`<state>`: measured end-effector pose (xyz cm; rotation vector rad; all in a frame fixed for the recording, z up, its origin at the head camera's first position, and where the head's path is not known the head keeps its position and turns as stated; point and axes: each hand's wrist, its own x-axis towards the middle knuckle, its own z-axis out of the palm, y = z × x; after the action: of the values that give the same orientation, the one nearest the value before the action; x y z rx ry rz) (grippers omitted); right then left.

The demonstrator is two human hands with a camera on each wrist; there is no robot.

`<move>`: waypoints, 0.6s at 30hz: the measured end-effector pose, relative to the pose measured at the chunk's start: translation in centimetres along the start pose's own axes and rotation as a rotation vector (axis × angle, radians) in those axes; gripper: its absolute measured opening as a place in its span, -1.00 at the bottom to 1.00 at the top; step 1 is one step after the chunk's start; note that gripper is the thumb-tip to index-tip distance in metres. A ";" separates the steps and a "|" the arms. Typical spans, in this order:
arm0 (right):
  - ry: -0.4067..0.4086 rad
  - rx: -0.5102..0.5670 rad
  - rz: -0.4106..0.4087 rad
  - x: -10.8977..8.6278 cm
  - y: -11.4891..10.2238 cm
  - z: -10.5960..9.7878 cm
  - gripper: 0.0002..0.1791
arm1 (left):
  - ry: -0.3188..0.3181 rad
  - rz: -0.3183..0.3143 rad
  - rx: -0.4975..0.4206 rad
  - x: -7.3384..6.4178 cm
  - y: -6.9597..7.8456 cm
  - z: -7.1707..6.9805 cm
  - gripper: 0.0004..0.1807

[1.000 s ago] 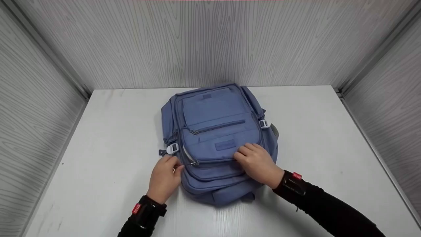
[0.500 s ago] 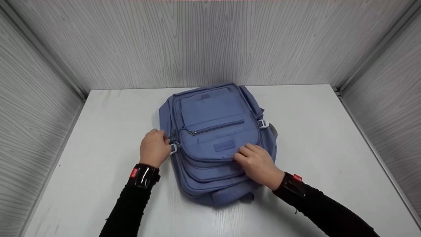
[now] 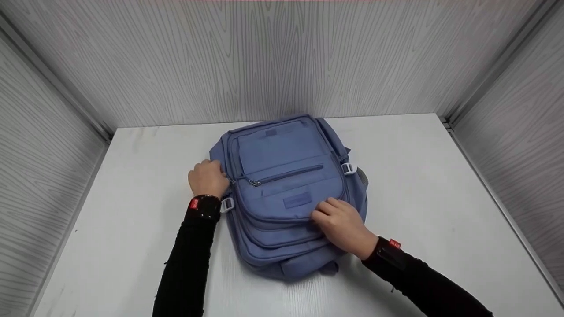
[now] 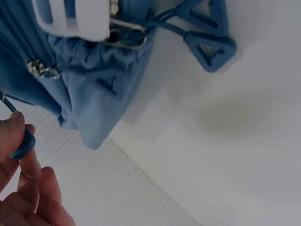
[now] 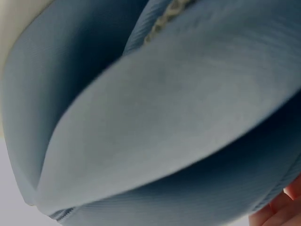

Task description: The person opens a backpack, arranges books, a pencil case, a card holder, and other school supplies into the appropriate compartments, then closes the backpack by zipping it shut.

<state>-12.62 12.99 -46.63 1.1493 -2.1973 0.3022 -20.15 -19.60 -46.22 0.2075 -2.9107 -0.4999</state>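
Observation:
A blue backpack [image 3: 288,154] lies front side up on the white table. My left hand [image 3: 208,178] is at its left edge, just above a white buckle [image 3: 227,205]. In the left wrist view, thumb and finger pinch a blue zipper pull [image 4: 26,143] on a cord. Other triangular pulls [image 4: 210,51] hang near the buckle. With curled fingers, my right hand [image 3: 341,224] grips the lower right edge of the front pocket [image 3: 269,207]. Only a few of its fingers show in the right wrist view, beside blue fabric folds [image 5: 141,117].
A second white buckle [image 3: 349,168] is on the backpack's right side. The white table [image 3: 145,176] extends around the bag. Grey wood-grain panels [image 3: 273,57] stand behind it and at both sides.
My left hand has moved from the front pocket's lower left corner up along its left side with the zipper pull. The pale gap at that corner has closed. My right hand keeps its grip.

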 end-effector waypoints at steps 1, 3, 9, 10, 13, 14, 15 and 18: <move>-0.005 0.002 0.007 0.0 0.0 0.0 -0.81 | 0.000 0.000 -0.004 -0.1 0.0 0.1 -0.86; -0.020 0.012 0.027 0.0 0.0 0.0 -0.79 | -0.004 0.009 -0.023 -0.4 -0.3 0.2 -0.87; -0.089 0.112 0.122 -0.7 0.0 -0.9 -0.76 | -0.010 0.053 -0.149 -2.4 -1.1 -0.4 -0.73; -0.086 0.133 0.137 -1.0 0.1 -1.2 -0.75 | -0.001 0.064 -0.165 -3.1 -1.1 -0.6 -0.70; -0.047 0.160 0.195 -2.0 0.8 -1.9 -0.71 | 0.078 0.128 -0.181 -5.2 -1.3 -1.0 -0.71; -0.029 0.154 0.219 -2.4 1.2 -2.1 -0.70 | 0.113 0.151 -0.181 -5.9 -1.3 -1.1 -0.72; -0.010 0.142 0.244 -2.8 1.6 -2.3 -0.68 | 0.149 0.175 -0.182 -6.7 -1.3 -1.3 -0.72; 0.026 0.083 0.330 -4.0 2.9 -2.7 -0.60 | 0.248 0.242 -0.166 -8.6 -1.1 -1.5 -0.71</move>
<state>-12.13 18.64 -46.80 0.8147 -2.3660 0.5480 -11.32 -19.71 -46.51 -0.0985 -2.5913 -0.6218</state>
